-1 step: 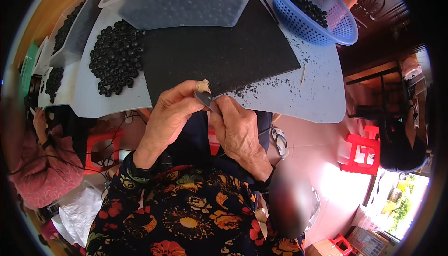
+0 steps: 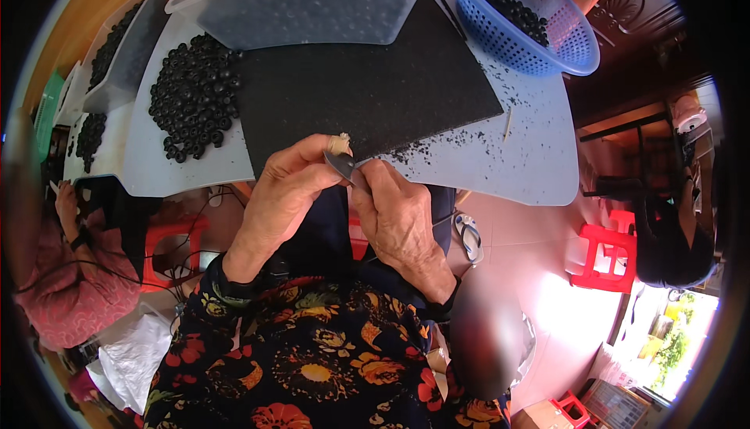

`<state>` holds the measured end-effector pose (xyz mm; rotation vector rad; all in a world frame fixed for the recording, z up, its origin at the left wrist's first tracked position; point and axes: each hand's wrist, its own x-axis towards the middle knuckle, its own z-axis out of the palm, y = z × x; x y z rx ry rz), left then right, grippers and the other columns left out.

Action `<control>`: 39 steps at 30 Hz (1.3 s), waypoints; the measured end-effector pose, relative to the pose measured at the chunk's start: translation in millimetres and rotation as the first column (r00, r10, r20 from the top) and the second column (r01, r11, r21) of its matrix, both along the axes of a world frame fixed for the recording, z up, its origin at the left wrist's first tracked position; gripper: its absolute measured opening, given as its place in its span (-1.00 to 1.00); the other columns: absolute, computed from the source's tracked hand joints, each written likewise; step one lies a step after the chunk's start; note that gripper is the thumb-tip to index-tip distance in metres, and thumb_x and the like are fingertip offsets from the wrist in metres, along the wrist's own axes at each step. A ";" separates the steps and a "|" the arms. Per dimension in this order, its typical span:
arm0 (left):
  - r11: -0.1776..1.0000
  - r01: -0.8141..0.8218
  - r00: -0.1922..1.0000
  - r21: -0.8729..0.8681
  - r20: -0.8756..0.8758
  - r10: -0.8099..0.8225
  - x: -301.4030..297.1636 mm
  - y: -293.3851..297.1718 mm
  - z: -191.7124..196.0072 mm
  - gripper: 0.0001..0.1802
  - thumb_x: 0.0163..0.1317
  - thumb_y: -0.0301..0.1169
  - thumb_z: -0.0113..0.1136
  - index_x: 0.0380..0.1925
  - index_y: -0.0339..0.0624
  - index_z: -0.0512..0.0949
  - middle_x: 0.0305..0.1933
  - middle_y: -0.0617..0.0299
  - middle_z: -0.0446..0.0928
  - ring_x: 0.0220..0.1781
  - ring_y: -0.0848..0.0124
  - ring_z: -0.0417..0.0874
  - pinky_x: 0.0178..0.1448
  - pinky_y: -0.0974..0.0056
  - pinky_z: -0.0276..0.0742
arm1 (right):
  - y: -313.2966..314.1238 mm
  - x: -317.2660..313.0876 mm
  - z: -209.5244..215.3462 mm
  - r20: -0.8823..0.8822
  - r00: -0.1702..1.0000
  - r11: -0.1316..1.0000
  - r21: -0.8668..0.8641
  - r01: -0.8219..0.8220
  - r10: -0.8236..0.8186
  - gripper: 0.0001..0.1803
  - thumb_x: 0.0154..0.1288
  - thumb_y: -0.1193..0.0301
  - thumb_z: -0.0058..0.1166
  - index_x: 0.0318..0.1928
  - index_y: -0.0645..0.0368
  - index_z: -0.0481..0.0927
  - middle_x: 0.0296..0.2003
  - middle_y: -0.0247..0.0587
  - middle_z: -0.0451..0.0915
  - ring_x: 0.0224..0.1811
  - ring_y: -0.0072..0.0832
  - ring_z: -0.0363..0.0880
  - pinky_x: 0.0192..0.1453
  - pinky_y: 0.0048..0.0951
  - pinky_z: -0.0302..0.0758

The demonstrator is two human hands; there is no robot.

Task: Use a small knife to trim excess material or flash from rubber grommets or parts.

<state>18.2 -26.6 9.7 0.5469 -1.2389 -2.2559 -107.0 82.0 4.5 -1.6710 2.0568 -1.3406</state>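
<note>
My right hand is closed around a small grey metal blade, its handle hidden by the fingers. The blade's rounded end reaches to the fingertips of my left hand. Thumb and forefinger of the left hand are pinched together there, and a beige wrap covers the tip of the forefinger. A small dark spot shows beside the blade between the hands; what the left fingers hold is too covered to name. Both hands are just off the near edge of a black mat.
Left of the mat lies a heap of black rings. A clear plastic bin of them stands behind, and a blue basket at the far right. Black scraps litter the grey table. Another person's hand is at left.
</note>
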 end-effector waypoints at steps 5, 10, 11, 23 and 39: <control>1.000 0.003 1.000 0.003 -0.001 -0.003 -0.3 0.6 -0.5 -0.73 0.24 -0.59 0.10 -0.05 -0.28 0.54 -0.20 0.33 0.56 -0.15 0.58 0.52 0.00 0.42 0.45 | 0.7 -0.2 0.8 0.011 1.000 1.000 0.017 -0.002 0.002 -0.84 0.16 0.45 0.15 -0.35 0.16 0.42 -0.52 -0.21 0.49 -0.53 -0.16 0.50 -0.31 -0.20 0.37; 1.000 0.020 1.000 -0.021 -0.002 -0.020 0.1 1.5 3.0 -0.74 0.23 -0.60 0.08 -0.06 -0.30 0.54 -0.22 0.31 0.56 -0.15 0.56 0.53 0.01 0.41 0.46 | -1.0 0.7 -1.6 0.003 1.000 1.000 0.017 -0.001 0.000 -0.85 0.18 0.45 0.13 -0.36 0.16 0.40 -0.53 -0.21 0.49 -0.53 -0.16 0.50 -0.31 -0.20 0.36; 1.000 0.008 1.000 -0.021 0.004 -0.008 0.5 2.1 3.5 -0.74 0.23 -0.60 0.07 -0.07 -0.31 0.54 -0.22 0.30 0.56 -0.15 0.56 0.53 0.01 0.40 0.46 | -1.3 1.3 -1.7 0.010 1.000 1.000 0.014 0.000 -0.001 -0.85 0.18 0.45 0.13 -0.37 0.16 0.40 -0.54 -0.21 0.49 -0.52 -0.16 0.50 -0.31 -0.20 0.36; 0.995 -0.086 0.969 -0.055 0.228 0.096 4.4 6.3 21.5 -0.80 0.12 -0.59 0.04 -0.23 -0.40 0.52 -0.25 0.15 0.54 -0.17 0.42 0.53 0.01 0.37 0.42 | 1.8 13.3 11.8 -0.251 0.966 0.966 0.229 0.119 -0.060 -0.82 0.11 0.49 0.12 -0.37 0.24 0.37 -0.55 -0.11 0.42 -0.54 -0.22 0.55 -0.50 -0.26 0.49; 0.989 -0.034 0.986 -0.145 0.157 0.057 -1.0 6.0 -9.4 -0.56 0.11 -0.28 -0.01 -0.03 -0.27 0.37 -0.35 0.30 0.28 -0.23 0.46 0.34 -0.16 0.39 0.28 | 7.4 14.4 -4.5 0.660 0.746 0.946 -0.290 0.145 0.088 -0.82 0.32 0.51 -0.15 -0.39 0.38 0.43 -0.58 -0.06 0.54 -0.53 -0.28 0.59 -0.44 -0.33 0.46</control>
